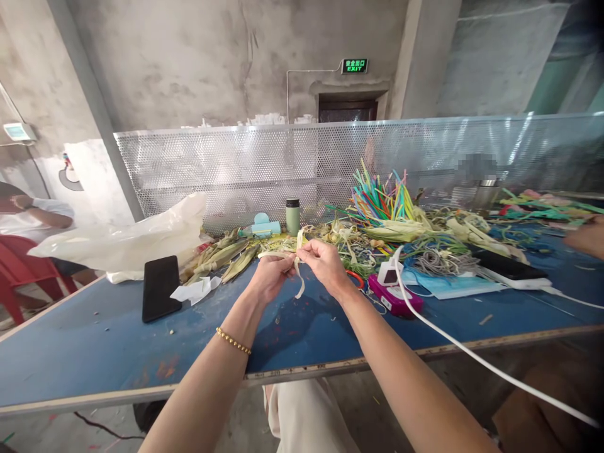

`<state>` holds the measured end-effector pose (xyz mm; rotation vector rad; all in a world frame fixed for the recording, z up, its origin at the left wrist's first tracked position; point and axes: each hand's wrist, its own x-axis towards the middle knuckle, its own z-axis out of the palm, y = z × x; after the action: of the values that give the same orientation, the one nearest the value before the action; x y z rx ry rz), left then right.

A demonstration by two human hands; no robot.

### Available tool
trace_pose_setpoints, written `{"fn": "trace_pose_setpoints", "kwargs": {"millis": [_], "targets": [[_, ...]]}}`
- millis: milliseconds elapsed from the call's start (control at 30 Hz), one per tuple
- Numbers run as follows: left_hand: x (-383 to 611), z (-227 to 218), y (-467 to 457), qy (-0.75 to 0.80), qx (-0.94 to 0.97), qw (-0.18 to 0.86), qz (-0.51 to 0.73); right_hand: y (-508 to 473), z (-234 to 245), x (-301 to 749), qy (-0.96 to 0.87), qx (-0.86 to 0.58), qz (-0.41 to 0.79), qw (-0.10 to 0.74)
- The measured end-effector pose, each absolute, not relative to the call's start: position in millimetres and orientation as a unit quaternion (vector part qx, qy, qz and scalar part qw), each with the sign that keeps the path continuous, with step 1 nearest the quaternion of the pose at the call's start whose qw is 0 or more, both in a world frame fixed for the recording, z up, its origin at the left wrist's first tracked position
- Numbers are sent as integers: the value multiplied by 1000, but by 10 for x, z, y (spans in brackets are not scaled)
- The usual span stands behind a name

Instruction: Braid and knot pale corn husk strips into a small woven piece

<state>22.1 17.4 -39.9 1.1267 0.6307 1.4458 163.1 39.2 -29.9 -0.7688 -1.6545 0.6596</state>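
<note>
Over the middle of the blue table, my left hand (274, 275) is closed on a pale strip of corn husk (300, 286). My right hand (324, 263) pinches the same husk from the other side, thumb and fingers together. One end of the husk sticks up between the hands and another curls down below them. A gold bead bracelet (233, 340) circles my left wrist. Just beyond my hands lie a heap of dried husks (349, 239) and, to the left, several whole husks (241, 263).
A black phone (161, 289), crumpled paper (195, 290) and a plastic bag (127, 239) lie left. A green bottle (292, 217) stands behind. To the right are coloured stems (382, 195), a purple box (395, 297), a white cable (453, 340) and another person's hand (587, 238).
</note>
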Motion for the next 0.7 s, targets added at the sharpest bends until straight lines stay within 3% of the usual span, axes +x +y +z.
{"fn": "trace_pose_setpoints", "kwargs": {"millis": [167, 700], "targets": [[227, -368, 141, 270, 484, 570, 606, 446, -321, 1630, -713, -336, 242, 567], [246, -330, 97, 270, 461, 596, 599, 405, -336, 1587, -672, -347, 284, 590]]}}
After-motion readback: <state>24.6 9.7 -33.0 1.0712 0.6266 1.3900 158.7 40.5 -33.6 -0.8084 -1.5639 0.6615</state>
